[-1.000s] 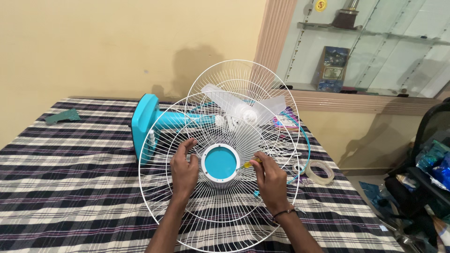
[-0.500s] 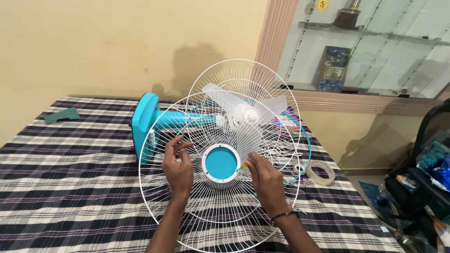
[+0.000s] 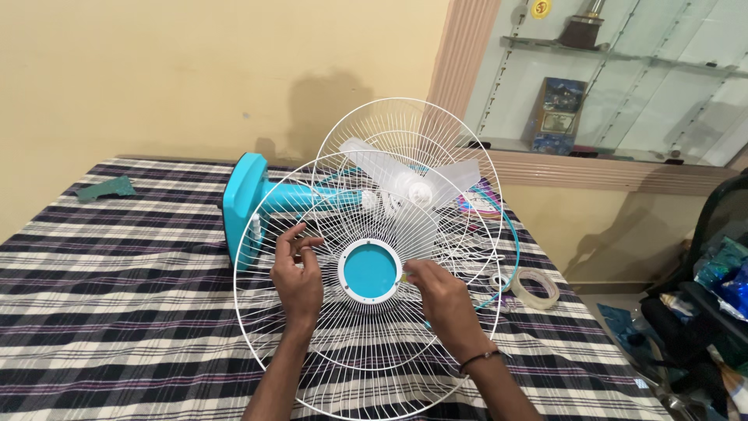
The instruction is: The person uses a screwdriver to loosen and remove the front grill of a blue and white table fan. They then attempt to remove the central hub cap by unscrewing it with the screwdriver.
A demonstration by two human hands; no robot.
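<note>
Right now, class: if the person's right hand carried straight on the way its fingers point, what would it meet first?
The right hand points left toward the round teal centre cap of the white front fan guard. It would likely meet the cap's white rim first; depth is hard to judge.

White-coated wire fan guard, thin glossy metal rods around a smooth turquoise plastic hub disc. Translucent frosted plastic blades. Glossy turquoise plastic fan base. Woven checked cloth, matt. Roll of clear glossy tape. Matt painted wall.
</note>
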